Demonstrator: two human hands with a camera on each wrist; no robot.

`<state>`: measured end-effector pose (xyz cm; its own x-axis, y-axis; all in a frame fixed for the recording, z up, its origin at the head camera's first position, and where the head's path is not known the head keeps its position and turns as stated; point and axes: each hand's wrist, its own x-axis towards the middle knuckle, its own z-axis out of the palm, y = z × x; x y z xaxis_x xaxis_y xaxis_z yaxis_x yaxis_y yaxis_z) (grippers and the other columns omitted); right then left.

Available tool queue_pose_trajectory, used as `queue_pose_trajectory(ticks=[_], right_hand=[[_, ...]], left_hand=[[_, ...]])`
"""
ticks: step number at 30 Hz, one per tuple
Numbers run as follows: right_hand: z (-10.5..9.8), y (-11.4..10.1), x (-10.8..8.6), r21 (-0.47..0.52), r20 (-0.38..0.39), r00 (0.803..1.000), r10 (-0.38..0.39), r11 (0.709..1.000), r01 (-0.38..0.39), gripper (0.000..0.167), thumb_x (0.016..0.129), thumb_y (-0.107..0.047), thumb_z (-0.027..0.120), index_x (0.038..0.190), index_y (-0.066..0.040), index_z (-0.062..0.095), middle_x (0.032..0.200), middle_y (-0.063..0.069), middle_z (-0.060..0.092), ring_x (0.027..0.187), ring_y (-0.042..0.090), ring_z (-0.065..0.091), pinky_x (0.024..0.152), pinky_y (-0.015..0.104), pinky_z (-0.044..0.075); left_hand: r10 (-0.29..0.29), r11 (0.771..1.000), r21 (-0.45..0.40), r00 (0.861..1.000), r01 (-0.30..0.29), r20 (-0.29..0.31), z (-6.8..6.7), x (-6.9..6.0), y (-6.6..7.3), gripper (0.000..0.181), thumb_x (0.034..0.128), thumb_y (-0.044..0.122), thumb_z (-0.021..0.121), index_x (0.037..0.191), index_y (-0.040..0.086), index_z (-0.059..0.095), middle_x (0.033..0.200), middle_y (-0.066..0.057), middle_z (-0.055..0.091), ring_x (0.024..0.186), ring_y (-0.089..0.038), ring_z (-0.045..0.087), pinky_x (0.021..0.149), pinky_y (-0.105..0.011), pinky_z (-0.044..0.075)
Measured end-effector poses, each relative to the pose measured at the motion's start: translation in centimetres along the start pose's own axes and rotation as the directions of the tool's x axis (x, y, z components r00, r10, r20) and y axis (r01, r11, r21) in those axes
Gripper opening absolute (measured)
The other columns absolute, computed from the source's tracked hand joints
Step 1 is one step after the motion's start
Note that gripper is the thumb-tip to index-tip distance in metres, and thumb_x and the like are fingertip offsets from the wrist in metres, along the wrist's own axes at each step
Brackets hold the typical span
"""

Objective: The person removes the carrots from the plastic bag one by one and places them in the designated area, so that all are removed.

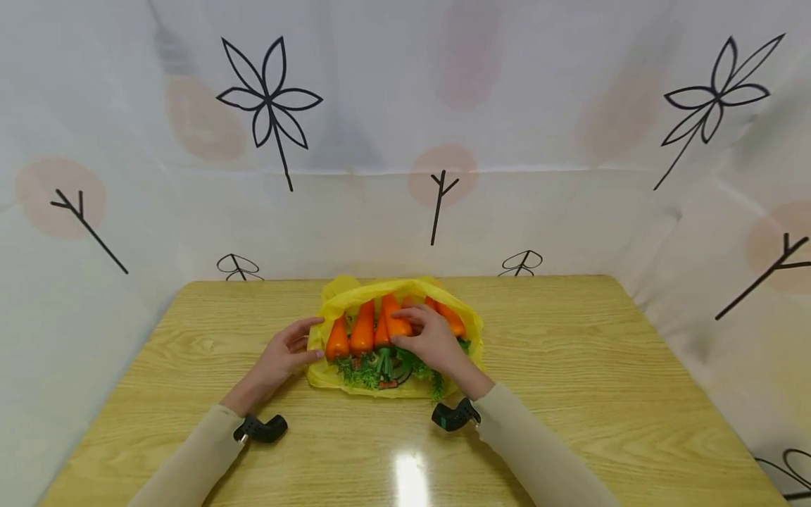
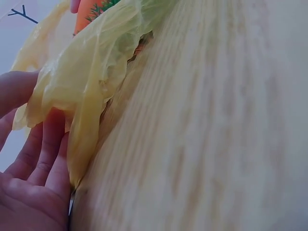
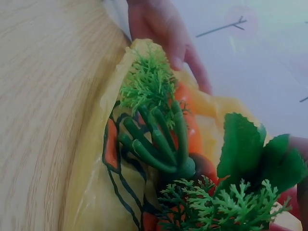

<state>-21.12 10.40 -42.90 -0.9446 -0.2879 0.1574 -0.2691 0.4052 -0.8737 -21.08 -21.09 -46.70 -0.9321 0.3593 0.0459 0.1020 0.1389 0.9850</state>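
Pale cloth backdrop (image 1: 380, 225), black line drawings of flowers and twigs over soft pinkish blots, behind a wood-grain surface (image 1: 570, 366). Head view: yellow bag (image 1: 319, 377), thin plastic, lying toward the far edge of the surface, near the middle, mouth wide. Inside it, a row of orange carrots (image 1: 362, 331), narrow ends away from the wearer, green tops (image 1: 361, 373) on the near side. Left hand (image 1: 285, 355) at the bag's left rim, thumb and fingers bent toward the plastic. Right hand (image 1: 437, 338) over the row from the right, thumb and fingers pinching one carrot right of the row's middle. Beige sleeves (image 1: 190, 454) on both arms; black wrist mount (image 1: 265, 428) at each wrist. Left wrist view: rim of the bag between left thumb and fingers, fingers running under a hanging fold, so the hand pinches plastic. Bit of orange with a green sprig beyond. Right wrist view: feathery greens, thick green stalks (image 3: 156, 142) and a broad leaf (image 3: 240, 147) in the bag; black lines and orange patches on its near wall. Left hand touching the rim at top. Right hand mostly hidden at lower right; grip cannot be told from this angle.
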Motion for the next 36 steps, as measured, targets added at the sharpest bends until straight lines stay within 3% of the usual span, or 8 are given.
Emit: queue_pose_trajectory(ticks=[8,15,28,32,36], right_hand=[[-0.6,0.1,-0.3,0.048,-0.017,1.000,-0.002,0.999,0.003,0.040,0.088,-0.014,0.078,0.127,-0.011,0.069,0.149,0.011,0.047,0.125,0.029,0.055,0.098,0.045,0.048],[-1.7,0.1,-0.9,0.113,0.001,1.000,-0.019,0.993,0.019,0.040,0.089,-0.015,0.077,0.127,-0.009,0.068,0.145,0.016,0.050,0.122,0.032,0.057,0.098,0.046,0.048],[-3.6,-0.2,-2.7,0.150,0.052,0.997,-0.065,0.987,0.056,0.039,0.091,-0.011,0.075,0.128,-0.003,0.066,0.143,0.019,0.051,0.126,0.035,0.053,0.102,0.051,0.044],[-4.2,-0.1,-3.5,0.152,0.062,0.996,-0.058,0.987,0.048,0.040,0.091,-0.012,0.074,0.129,-0.003,0.065,0.143,0.018,0.051,0.127,0.035,0.053,0.102,0.048,0.044],[-4.8,0.2,-4.4,0.165,0.075,0.996,-0.056,0.985,0.043,0.039,0.091,-0.012,0.074,0.129,-0.003,0.065,0.144,0.018,0.051,0.126,0.035,0.054,0.099,0.039,0.047]], left_hand=[[-0.022,1.000,-0.019,1.000,0.022,0.002,-0.4,0.0,-0.2,0.065,0.0915,0.007,0.073,0.149,0.006,0.043,0.146,-0.023,0.042,0.123,-0.035,0.053,0.088,-0.029,0.052],[-0.051,0.999,-0.020,0.999,0.051,-0.014,-0.4,0.3,-0.2,0.065,0.0922,0.011,0.073,0.149,0.007,0.043,0.153,-0.020,0.037,0.135,-0.037,0.042,0.096,-0.026,0.047],[-0.037,0.999,-0.026,0.999,0.037,-0.022,-0.4,0.7,-0.6,0.064,0.0924,0.010,0.072,0.150,0.007,0.044,0.149,-0.022,0.042,0.130,-0.035,0.049,0.095,-0.027,0.048],[-0.042,0.998,-0.044,0.999,0.042,-0.012,-0.3,0.7,-0.7,0.065,0.0924,0.009,0.072,0.150,0.008,0.044,0.152,-0.022,0.038,0.132,-0.036,0.047,0.094,-0.029,0.050],[-0.061,0.997,-0.038,0.998,0.060,-0.017,-0.3,0.5,-1.0,0.065,0.0918,0.011,0.073,0.150,0.009,0.044,0.153,-0.021,0.037,0.134,-0.035,0.044,0.095,-0.028,0.048]])
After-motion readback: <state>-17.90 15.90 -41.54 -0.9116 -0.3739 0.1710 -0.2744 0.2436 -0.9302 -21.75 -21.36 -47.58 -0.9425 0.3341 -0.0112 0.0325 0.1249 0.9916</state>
